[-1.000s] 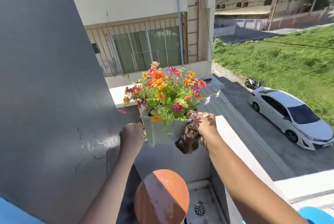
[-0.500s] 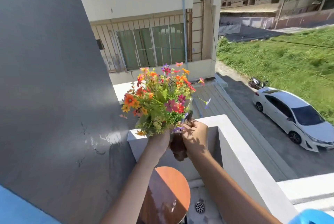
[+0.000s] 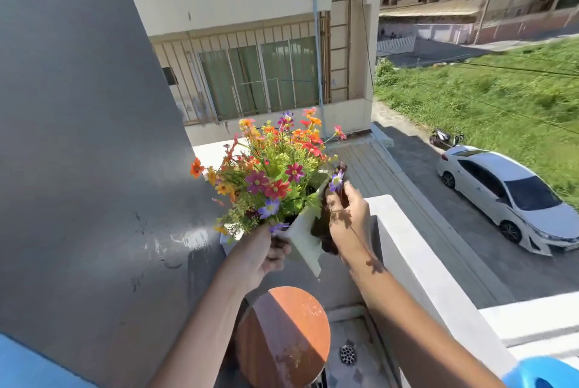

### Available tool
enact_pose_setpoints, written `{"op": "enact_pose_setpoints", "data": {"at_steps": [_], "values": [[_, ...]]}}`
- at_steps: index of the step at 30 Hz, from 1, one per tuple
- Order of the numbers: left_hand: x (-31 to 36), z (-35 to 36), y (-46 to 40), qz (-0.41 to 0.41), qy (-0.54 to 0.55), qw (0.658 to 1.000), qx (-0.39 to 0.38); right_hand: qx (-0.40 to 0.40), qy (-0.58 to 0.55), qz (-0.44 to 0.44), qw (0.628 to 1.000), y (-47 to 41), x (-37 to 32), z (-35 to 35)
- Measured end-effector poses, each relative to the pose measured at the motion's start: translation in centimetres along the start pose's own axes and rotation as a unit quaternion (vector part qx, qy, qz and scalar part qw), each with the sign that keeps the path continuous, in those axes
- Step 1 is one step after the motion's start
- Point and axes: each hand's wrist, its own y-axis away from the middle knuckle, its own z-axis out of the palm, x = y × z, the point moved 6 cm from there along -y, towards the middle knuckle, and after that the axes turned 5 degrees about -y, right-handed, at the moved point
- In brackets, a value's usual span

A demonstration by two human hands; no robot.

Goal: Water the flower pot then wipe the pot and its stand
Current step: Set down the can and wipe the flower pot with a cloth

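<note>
Flower pot (image 3: 302, 232) tilted left, held in air above round stand (image 3: 283, 337). Left hand (image 3: 261, 254) clasped under base, fingers partly hidden; right hand (image 3: 347, 220) presses brown cloth (image 3: 322, 227), largely concealed, against pot's side.

pot (image 3: 302, 235) tilting left in the air above the stand (image 3: 283, 336), left hand (image 3: 261, 251) at its left, right hand (image 3: 347, 221) and cloth (image 3: 324, 229) at its right. drain (image 3: 347, 354) lying right of the stand. wall (image 3: 78, 136) standing left, ledge (image 3: 416, 262) right, car (image 3: 507, 196) sitting beyond.
</note>
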Motion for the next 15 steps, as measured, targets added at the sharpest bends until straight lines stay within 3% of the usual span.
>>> {"op": "enact_pose_setpoints", "data": {"at_steps": [4,11,13,15], "values": [[-0.2,0.5,0.8,-0.003,0.07,0.998,-0.007,0.045,0.124,-0.028,0.991,-3.0,0.1,-1.1],[1.0,-0.7,-0.4,0.006,0.132,0.991,0.032,-0.085,0.107,-0.177,0.975,5.8,0.3,2.7],[1.2,-1.7,-0.6,0.004,0.134,0.991,0.031,-0.088,0.123,-0.221,0.964,7.8,1.6,2.5],[1.1,-2.1,-0.7,0.001,0.13,0.991,0.019,-0.074,0.106,-0.192,0.973,8.9,2.8,2.2]]}}
